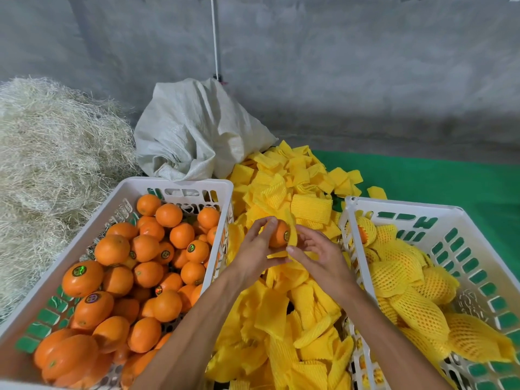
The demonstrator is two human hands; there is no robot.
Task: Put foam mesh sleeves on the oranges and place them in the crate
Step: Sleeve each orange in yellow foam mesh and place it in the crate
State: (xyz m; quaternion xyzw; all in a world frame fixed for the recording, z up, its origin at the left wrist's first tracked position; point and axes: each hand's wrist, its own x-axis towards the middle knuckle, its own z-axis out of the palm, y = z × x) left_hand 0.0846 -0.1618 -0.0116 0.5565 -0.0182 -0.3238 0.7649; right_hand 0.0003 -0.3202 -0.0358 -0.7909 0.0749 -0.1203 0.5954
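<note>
— Two forearms are seen nearest the camera, reaching forward over the heap of loose sleeves (pixel 281 319). What is held at the end of them?

— One orange (pixel 277 235) is held up between both hands, above the heap and between the two crates. It is gripped by the left hand (pixel 254 249), with the fingers curled around its left side. A yellow foam mesh sleeve (pixel 292 235) is pinched by the right hand (pixel 315 253) and is being drawn onto the fruit from the right.

— Is the fruit covered already?

— Only partly. Its right edge is wrapped by the sleeve, while most of the peel and a small sticker are still bare. So this step is judged to be at its beginning.

— And how much of the whole work is done?

— In the right crate (pixel 461 220) several sleeved oranges (pixel 399 274) are already laid, but much of its wall is still visible, so it is not full. In the left crate (pixel 123 192) a large pile of bare oranges (pixel 146 266) remains. It is judged that more is left than is finished.

— Are enough sleeves left?

— It seems so; many are spread on the green mat (pixel 450 181), in front of a white sack (pixel 197 128) and beside a mound of straw (pixel 56 142).
</note>
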